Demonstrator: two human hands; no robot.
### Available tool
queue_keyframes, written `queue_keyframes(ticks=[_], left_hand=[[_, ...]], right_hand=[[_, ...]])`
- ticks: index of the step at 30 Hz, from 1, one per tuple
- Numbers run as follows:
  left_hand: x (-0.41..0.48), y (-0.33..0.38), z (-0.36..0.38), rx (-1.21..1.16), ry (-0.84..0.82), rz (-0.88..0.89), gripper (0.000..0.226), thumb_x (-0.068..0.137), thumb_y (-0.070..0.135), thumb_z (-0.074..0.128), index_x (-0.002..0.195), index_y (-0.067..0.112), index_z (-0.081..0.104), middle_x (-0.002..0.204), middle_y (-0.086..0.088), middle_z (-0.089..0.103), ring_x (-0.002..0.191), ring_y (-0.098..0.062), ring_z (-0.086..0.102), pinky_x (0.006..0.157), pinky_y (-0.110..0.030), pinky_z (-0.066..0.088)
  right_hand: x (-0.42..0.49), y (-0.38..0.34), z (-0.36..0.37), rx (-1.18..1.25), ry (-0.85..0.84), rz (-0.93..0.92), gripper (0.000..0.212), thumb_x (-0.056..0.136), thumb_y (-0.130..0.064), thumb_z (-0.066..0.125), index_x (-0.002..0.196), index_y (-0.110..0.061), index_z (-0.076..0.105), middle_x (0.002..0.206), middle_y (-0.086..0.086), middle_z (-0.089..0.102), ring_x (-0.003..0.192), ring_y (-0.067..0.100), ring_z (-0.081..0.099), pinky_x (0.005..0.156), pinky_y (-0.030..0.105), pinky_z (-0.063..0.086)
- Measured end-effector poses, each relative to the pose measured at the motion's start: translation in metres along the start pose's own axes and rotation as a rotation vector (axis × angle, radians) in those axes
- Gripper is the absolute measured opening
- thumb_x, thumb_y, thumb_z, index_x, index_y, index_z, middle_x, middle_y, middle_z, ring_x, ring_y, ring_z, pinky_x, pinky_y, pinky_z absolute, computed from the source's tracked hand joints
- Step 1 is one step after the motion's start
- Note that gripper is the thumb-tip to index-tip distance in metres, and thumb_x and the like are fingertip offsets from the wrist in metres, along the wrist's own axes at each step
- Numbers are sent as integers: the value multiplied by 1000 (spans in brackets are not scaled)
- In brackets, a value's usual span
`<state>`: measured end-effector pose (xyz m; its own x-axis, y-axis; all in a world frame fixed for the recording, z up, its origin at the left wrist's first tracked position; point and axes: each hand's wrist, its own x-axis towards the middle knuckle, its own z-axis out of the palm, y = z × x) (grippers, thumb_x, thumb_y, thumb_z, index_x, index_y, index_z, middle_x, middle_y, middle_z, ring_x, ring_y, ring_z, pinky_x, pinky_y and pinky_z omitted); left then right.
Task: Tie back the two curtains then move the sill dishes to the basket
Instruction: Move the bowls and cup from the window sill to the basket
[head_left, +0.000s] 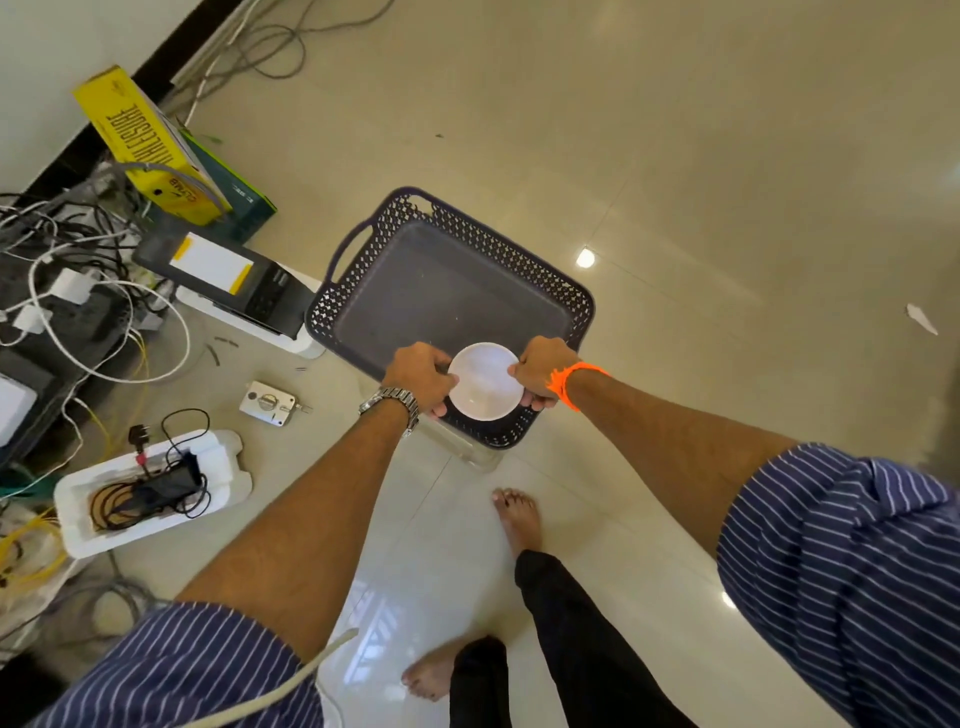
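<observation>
A round white dish (484, 381) hangs over the near edge of a dark plastic basket (571, 306) that stands on the floor. My left hand (420, 376), with a metal watch on its wrist, grips the dish's left rim. My right hand (540, 370), with an orange thread on its wrist, grips the right rim. The basket has perforated walls and a handle at its far left; the part of its flat bottom that shows is bare. No curtains or window sill are in view.
Left of the basket lie tangled cables (78, 291), a yellow box (150, 148), a black device (234, 280), a metal lock (267, 402) and a white foam tray (150, 493) holding a cord. My bare feet (517, 519) stand on glossy tile just behind the basket.
</observation>
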<state>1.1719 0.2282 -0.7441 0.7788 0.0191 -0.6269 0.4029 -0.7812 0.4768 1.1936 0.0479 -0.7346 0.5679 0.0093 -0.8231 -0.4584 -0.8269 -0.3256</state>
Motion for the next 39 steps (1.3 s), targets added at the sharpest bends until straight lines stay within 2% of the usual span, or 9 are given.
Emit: queue_keyframes(ticks=[5, 9, 13, 15, 19, 24, 28, 32, 39], left_hand=[[3, 1, 6, 112, 32, 20, 22, 84, 22, 71, 103, 14, 75, 98, -10, 74, 87, -28, 69, 83, -39, 58], [6, 2, 9, 116, 33, 4, 23, 85, 22, 70, 106, 13, 74, 100, -11, 74, 89, -30, 68, 83, -40, 58], [9, 1, 12, 109, 35, -12, 25, 86, 25, 70, 106, 12, 74, 101, -12, 74, 90, -30, 68, 84, -40, 58], [9, 0, 12, 103, 37, -21, 29, 86, 28, 71, 109, 11, 73, 103, -12, 73, 92, -30, 68, 86, -40, 57], [7, -1, 6, 71, 30, -24, 50, 82, 39, 74, 123, 11, 64, 114, -10, 71, 103, -30, 66, 93, -44, 53], [-2, -9, -27, 99, 82, 13, 50, 83, 43, 69, 126, 19, 61, 113, -7, 70, 102, -27, 66, 92, -42, 54], [-17, -23, -63, 164, 145, 35, 45, 88, 40, 60, 129, 21, 56, 114, -7, 69, 102, -28, 65, 89, -41, 55], [-45, -43, -100, 296, 348, 77, 52, 88, 36, 60, 135, 18, 47, 127, -12, 61, 117, -33, 56, 98, -47, 48], [-133, -102, -176, 367, 746, -71, 85, 87, 35, 62, 153, 7, 15, 159, -12, 19, 148, -31, 14, 119, -55, 13]], right_hand=[[2, -3, 0, -148, 59, 8, 20, 77, -8, 46, 71, -1, 64, 59, 12, 71, 44, 22, 64, 63, 34, 62], [3, -7, 2, -201, 57, 57, 21, 74, -3, 46, 54, -6, 50, 24, 2, 48, 22, 12, 50, 40, 19, 45], [3, -9, 1, -197, 64, 70, 24, 81, -1, 46, 57, -6, 44, 21, 0, 44, 20, 11, 47, 33, 15, 38], [4, -10, 1, -173, 60, 75, 23, 84, -3, 47, 61, -3, 46, 30, 4, 51, 21, 12, 49, 32, 16, 42], [4, -11, 0, -64, 69, 79, 27, 93, -25, 54, 99, 1, 60, 84, 18, 69, 47, 24, 65, 52, 31, 60], [-14, -24, -8, -128, 151, 29, 41, 95, -40, 48, 99, -2, 64, 84, 16, 71, 69, 30, 73, 69, 41, 62], [-33, -55, -18, -368, 256, -98, 44, 94, -44, 46, 106, -6, 65, 107, 15, 69, 95, 36, 67, 82, 37, 53], [-49, -105, -14, -410, 328, -271, 47, 95, -41, 48, 120, -2, 57, 123, 20, 60, 114, 39, 56, 89, 41, 48], [-111, -208, 25, -488, 606, -809, 60, 86, -33, 59, 140, -12, 40, 146, 8, 40, 137, 27, 34, 105, 48, 40]])
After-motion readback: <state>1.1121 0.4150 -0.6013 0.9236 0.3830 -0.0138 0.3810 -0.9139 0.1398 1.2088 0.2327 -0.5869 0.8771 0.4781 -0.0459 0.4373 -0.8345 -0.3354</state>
